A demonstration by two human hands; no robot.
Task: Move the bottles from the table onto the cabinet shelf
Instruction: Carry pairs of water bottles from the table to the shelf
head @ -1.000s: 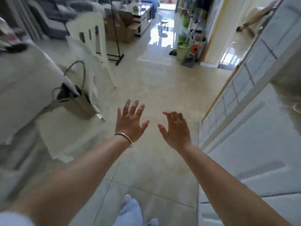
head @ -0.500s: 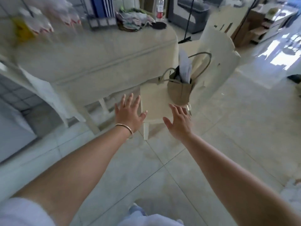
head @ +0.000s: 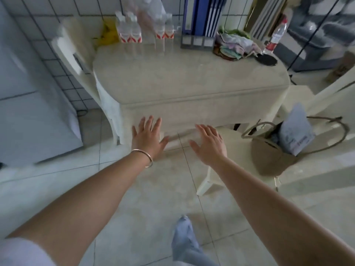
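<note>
Several clear water bottles (head: 146, 29) with red-and-white labels stand in a row at the far edge of the cream table (head: 188, 81), against the tiled wall. One more bottle (head: 275, 37) stands alone at the table's far right corner. My left hand (head: 147, 136) and my right hand (head: 209, 144) are both held out, fingers spread and empty, just short of the table's near edge and well away from the bottles. The cabinet shelf is not in view.
A cream chair (head: 75, 60) stands left of the table, a white appliance (head: 28, 112) further left. Blue binders (head: 203, 18) and a cloth pile (head: 236, 45) sit on the table. A stool (head: 230, 143) with a tan bag (head: 274, 154) is at right.
The view has swung from the hallway floor to the table, which is now straight ahead and close. Both hands stay open and empty throughout.
</note>
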